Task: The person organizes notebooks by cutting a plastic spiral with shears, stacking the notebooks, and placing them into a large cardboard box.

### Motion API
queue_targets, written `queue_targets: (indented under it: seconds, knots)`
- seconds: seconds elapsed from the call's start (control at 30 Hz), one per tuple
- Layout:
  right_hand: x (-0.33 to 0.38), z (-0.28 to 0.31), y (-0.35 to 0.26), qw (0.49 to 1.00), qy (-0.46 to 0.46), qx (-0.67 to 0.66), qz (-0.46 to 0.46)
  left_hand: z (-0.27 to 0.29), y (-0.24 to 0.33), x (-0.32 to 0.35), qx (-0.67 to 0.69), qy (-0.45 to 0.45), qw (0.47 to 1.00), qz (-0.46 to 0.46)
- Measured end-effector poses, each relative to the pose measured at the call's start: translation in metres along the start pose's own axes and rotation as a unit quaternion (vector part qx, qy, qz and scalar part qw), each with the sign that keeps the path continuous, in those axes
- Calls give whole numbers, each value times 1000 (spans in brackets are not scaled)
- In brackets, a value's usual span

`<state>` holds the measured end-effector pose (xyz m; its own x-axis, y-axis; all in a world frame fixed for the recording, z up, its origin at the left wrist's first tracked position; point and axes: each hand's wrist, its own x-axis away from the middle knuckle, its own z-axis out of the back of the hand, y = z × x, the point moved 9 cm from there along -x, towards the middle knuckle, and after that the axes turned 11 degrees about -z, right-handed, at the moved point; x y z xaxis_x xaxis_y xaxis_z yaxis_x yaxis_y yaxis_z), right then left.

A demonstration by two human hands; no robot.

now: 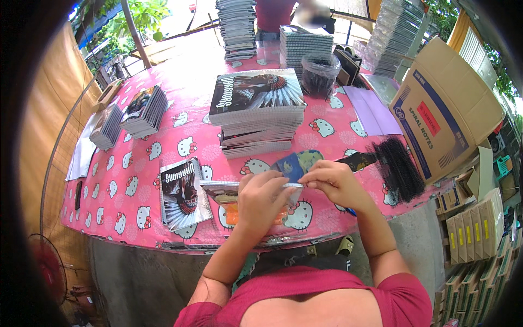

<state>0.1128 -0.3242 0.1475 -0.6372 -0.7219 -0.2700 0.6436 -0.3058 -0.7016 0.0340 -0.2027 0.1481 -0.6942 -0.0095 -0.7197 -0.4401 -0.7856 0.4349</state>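
Note:
My left hand (262, 200) is closed around a notebook (219, 188), which is held edge-on near the table's front edge. At the notebook's right end, the fingers of my right hand (336, 183) are pinched together; whatever is between them is too small to make out. Just beyond my hands is a blue and yellow-green cloth-like item (294, 165). Under the held notebook lies something orange (232, 215), partly covered. To the left rests a spiral notebook (185, 195) with a feathered-headdress cover. A heap of black plastic spiral coils (399, 170) lies to the right.
A tall stack of notebooks (258, 103) stands mid-table, with smaller stacks (144, 111) at left. A cardboard box (436, 114) is at the right, beside purple sheets (372, 110). Behind are a lined bin (320, 76), more stacks and a person in red (274, 15).

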Motion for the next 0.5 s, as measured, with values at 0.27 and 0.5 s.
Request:
queue_targets:
  seconds: [0.27,0.5]
  knots:
    - [7,-2,1,989,53,-111,-79,3,-1,0,-98,-16,995,-2]
    - [17,-4,-18,992,110,59,-18,1,-11,8,-72,-47,996,3]
